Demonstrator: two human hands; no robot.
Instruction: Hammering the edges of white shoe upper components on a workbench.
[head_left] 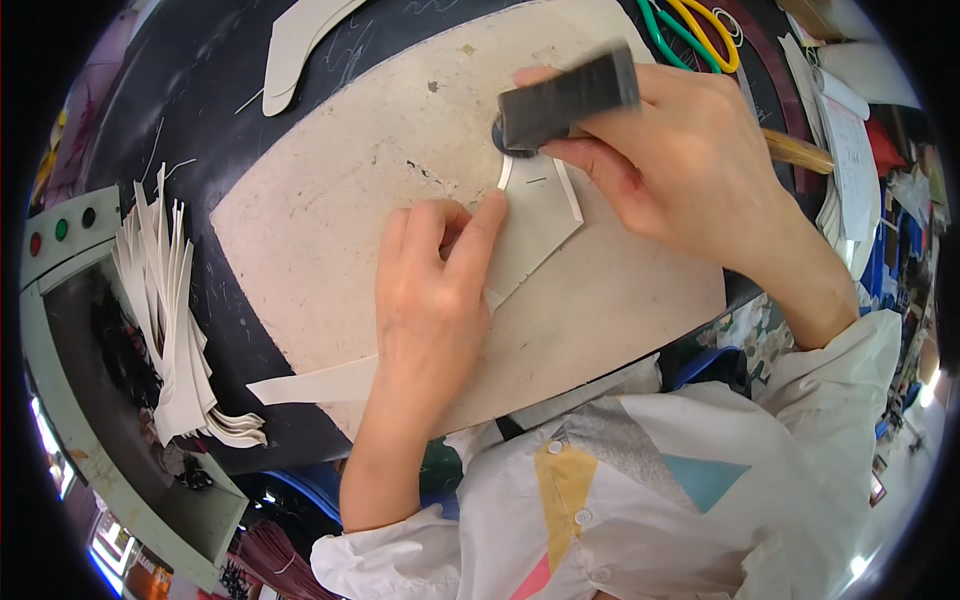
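Note:
A hammer with a dark, motion-blurred head point(570, 100) is in my right hand point(695, 150). Its wooden handle point(800, 152) sticks out beyond the wrist, and the round striking face is down at the top of a cream leather-like piece point(540, 225). That piece has folded, paler edges and lies on a worn beige board point(330, 220). My left hand point(430, 280) pinches the piece's left edge with curled fingers. A long cream strip point(315, 385) comes out from under my left wrist; whether it joins the piece is hidden.
Left of the board hangs a bundle of cream strips point(175, 330) beside a grey box with buttons point(62, 230). Another curved cream piece point(300, 50) lies at the back. Scissors with green and yellow handles point(715, 30) and papers point(850, 160) are at the right.

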